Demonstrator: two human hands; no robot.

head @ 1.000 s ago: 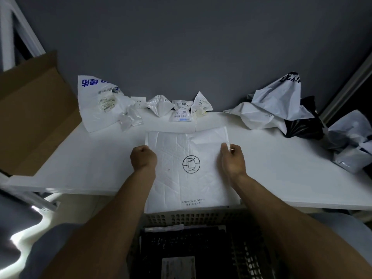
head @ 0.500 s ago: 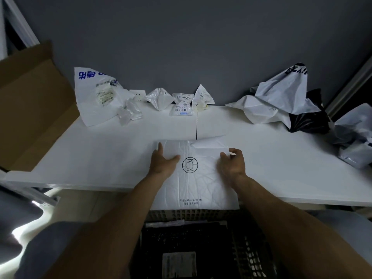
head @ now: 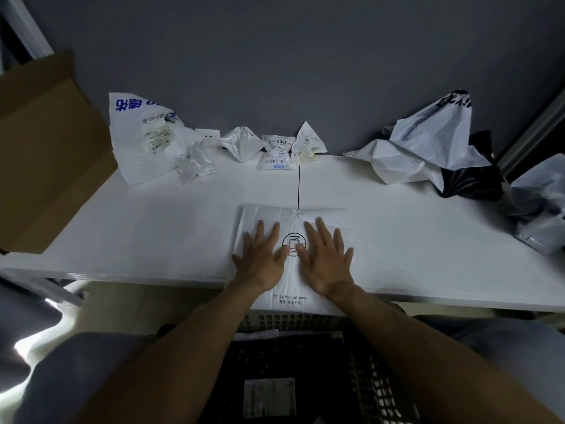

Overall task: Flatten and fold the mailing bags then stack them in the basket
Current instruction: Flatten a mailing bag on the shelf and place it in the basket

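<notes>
1. A flat white bag [head: 292,286] lies at the near edge of the white table [head: 153,234], about in the middle.
2. The bag's near end sticks out past the table edge, over the basket [head: 290,320].
3. The bag has a round black picture on it, and small words near its near end.
4. The left hand [head: 261,258] lies flat on the left half of the bag. Its fingers are straight and spread out. It holds nothing.
5. The right hand [head: 325,258] lies flat on the right half of the bag, just beside the left hand. Its fingers are straight and spread out too. It holds nothing.
6. The round picture shows between the two hands.
7. The basket sits below the near edge of the table. Something dark [head: 290,356] with a white label [head: 269,396] lies inside it.
8. Crumpled bags lie along the far edge of the table: a big white one with blue letters [head: 140,139] on the left, and small white ones [head: 275,151] in the middle.
9. At the far right corner are a large white bag [head: 428,148] and a black bag [head: 470,179], touching each other.
10. A grey bag [head: 538,203] lies at the right edge.
11. A brown cardboard box [head: 46,148] stands at the left edge.
</notes>
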